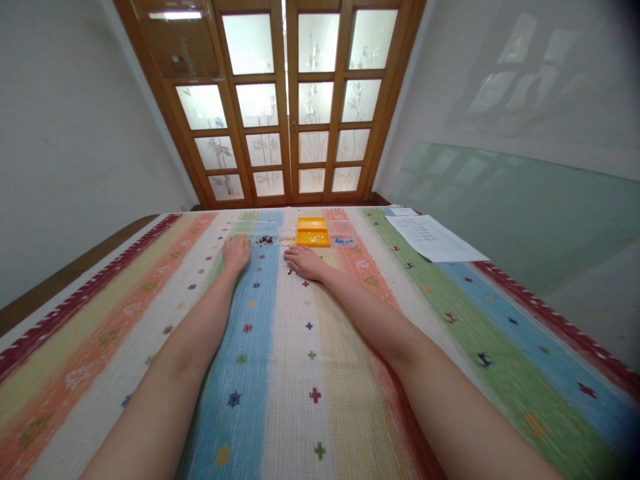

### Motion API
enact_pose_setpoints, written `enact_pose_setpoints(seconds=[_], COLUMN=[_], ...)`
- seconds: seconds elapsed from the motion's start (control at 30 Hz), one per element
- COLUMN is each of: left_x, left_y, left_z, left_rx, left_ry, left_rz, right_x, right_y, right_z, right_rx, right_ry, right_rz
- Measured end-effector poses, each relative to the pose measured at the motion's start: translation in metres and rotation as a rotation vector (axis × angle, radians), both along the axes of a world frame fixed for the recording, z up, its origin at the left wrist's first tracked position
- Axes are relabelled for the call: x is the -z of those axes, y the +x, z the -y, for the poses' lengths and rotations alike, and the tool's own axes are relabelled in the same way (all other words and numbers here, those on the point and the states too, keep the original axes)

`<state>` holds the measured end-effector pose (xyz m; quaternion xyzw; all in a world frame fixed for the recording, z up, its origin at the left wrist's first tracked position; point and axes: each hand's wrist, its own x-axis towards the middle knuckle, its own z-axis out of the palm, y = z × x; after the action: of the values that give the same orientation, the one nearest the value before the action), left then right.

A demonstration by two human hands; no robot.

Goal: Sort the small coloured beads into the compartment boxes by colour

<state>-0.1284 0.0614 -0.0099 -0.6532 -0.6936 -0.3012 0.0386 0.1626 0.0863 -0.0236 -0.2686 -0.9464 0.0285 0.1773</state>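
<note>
My left hand point(237, 252) rests at the near left end of a row of clear boxes, its fingers bent over the edge of one box; what lies under them is hidden. Beside it, a clear box holds dark red pieces point(265, 240). My right hand point(304, 261) lies low over the cloth, just in front of an orange box point(313, 243) with white pieces inside and its lid standing open behind. Small pieces show by its fingertips, too small to make out. Right of the orange box, blue pieces point(343, 241) sit in another clear box.
A patterned striped tablecloth point(295, 373) covers the table. White printed sheets point(433, 238) lie at the right rear. Behind the table stand wooden doors point(290, 133) with frosted panes, and a pale glass panel point(490, 207) leans at the right wall.
</note>
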Motion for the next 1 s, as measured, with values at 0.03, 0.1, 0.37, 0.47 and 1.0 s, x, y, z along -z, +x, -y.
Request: enact_pose_setpoints(seconds=[0.03,0.1,0.37,0.47,1.0], left_x=[0.002,0.005,-0.004,-0.009,0.001], left_y=[-0.001,0.000,0.016,0.025,0.054], left_z=[-0.001,-0.003,0.003,0.006,0.007], left_rx=[-0.041,-0.113,-0.027,0.038,0.520], left_ry=[0.004,0.033,0.025,0.046,-0.108], left_rz=[0.018,0.058,0.075,0.058,-0.136], right_x=[0.000,-0.001,-0.003,-0.003,-0.001], right_y=[0.000,0.001,-0.001,0.000,0.036], right_z=[0.000,0.002,0.003,0.002,-0.035], right_rx=[-0.001,0.002,0.000,0.023,0.473], right_ry=[-0.001,-0.009,-0.022,0.002,0.022], right_rz=[-0.006,-0.020,-0.004,-0.025,-0.303])
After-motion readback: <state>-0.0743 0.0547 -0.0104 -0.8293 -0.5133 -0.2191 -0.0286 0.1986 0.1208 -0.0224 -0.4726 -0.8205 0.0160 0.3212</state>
